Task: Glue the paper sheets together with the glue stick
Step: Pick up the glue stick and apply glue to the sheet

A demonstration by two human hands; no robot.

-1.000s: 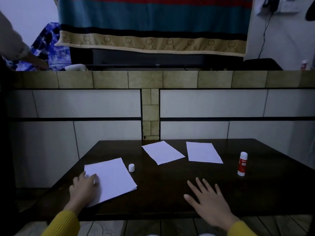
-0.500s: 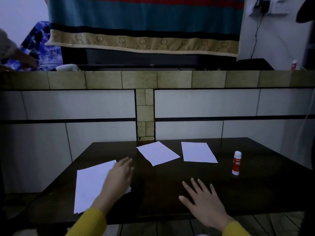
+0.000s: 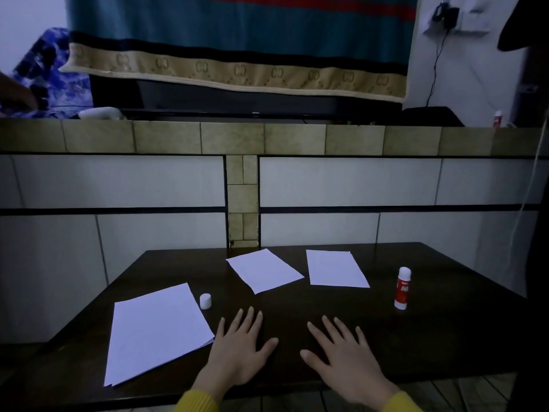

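Right now, far left of the bench: a paper stack, looks like two sheets w/ edges nearly matched, lying flat near the front edge. Just beside its far right corner stands a small white cap, apart from the paper. Next over, the left hand lies palm down on bare wood, fingers straight and spread, its grip empty, close to the stack's right edge but not on it. Behind it, toward the wall, a single sheet lies skewed; a second single sheet lies to its right, squarer. The right hand is also flat on the wood, fingers spread, its grip empty too. Further right the glue stick stands upright, red label, well apart from both hands and all paper; can't tell whether its top is bare glue or capped.

Judgement: one pair seems done, hands are resting btwn rounds. Next move prob. calls for the right hand to reach for the glue stick while the left pulls a loose sheet closer; the stick is tall and narrow, so easy to tip.

Surface: dark glossy wood. Room: dim, tiled wall behind w/ a tan ledge, a striped blanket hanging above, a cable and plug on the white wall at far right.
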